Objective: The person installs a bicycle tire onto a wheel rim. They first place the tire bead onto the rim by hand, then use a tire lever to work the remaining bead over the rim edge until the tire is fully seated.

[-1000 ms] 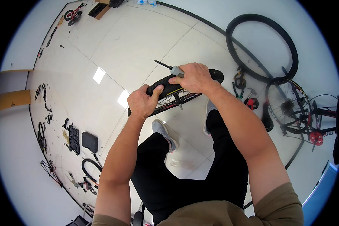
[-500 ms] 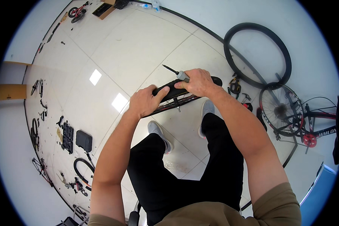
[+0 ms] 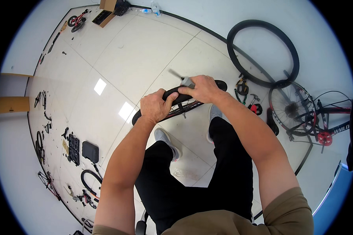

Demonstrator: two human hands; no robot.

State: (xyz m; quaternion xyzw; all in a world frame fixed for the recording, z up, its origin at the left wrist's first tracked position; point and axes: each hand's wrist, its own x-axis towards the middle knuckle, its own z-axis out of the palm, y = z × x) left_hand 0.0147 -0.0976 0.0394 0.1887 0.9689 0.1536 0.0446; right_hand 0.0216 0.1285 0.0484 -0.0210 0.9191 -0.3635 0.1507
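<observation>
Before me stands a small bicycle wheel (image 3: 183, 105), seen nearly edge-on, with a black tyre (image 3: 221, 85) around its spoked rim. My left hand (image 3: 156, 105) is closed over the left part of the tyre, its thumb pressing on the top. Just to the right, my right hand (image 3: 202, 89) grips a grey-handled screwdriver (image 3: 188, 82) and rests on the tyre, thumb close to the left one. The screwdriver's shaft points up and left, blurred by motion. Both palms are hidden, as is how the tyre sits on the rim beneath them.
A large loose tyre (image 3: 231, 47) leans on the right wall beside a bicycle (image 3: 315, 117). Pliers, a hammer (image 3: 255, 98) and a pedal lie near it. Left are an opened tool case (image 3: 73, 149), a dark box (image 3: 90, 151), another tyre (image 3: 85, 181) and bike parts.
My left hand has slid right and up along the tyre, toward my right hand, baring the tyre's left end. The screwdriver has shifted slightly, its shaft now blurred.
</observation>
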